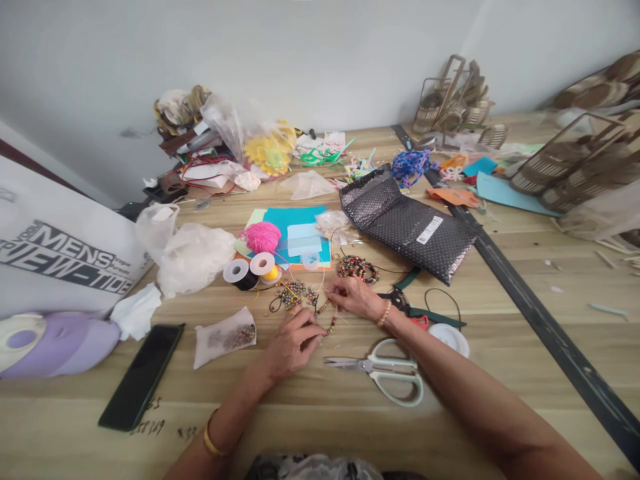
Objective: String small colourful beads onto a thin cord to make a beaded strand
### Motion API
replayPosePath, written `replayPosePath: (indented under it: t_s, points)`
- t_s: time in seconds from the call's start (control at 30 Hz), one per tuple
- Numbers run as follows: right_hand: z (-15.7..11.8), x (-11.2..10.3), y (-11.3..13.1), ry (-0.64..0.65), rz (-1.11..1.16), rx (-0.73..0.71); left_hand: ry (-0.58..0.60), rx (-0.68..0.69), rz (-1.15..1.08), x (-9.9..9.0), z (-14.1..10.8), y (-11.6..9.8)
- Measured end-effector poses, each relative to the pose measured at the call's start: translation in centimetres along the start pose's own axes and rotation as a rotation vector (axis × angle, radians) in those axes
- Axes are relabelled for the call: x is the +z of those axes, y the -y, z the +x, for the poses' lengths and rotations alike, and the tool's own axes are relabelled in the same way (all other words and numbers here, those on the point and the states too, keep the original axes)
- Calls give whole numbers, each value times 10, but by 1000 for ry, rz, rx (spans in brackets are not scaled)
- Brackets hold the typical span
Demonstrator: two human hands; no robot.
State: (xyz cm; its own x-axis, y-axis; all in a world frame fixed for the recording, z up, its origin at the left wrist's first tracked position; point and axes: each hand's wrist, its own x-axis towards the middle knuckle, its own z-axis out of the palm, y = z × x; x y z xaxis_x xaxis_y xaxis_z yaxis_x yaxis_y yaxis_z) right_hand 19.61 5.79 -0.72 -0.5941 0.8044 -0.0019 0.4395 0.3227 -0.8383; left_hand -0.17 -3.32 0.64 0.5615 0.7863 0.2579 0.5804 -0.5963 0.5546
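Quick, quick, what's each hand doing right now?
Left hand: fingers bent, tips at the beaded strand; can't tell if they grip it.
Right hand: fingertips pinched closed beside the strand; what's between them is too small to see.

head-worn view | looks forward and down | hands (294, 339) mid-frame, near | wall (310, 60) behind tabletop (320, 427)

L hand (295, 341) palm down, R hand (354, 297) pinching, both forearms reaching fwd
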Motion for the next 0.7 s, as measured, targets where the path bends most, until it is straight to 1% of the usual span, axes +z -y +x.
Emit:
replayPosePath:
  t_s: [0.23,0.7]
  points:
    - [0,0,-1,-2,-18,0,7,-19,-3,1,-1,1]
    - [1,0,-2,-7,-10,-4,1,-11,-19,-3,-3,0]
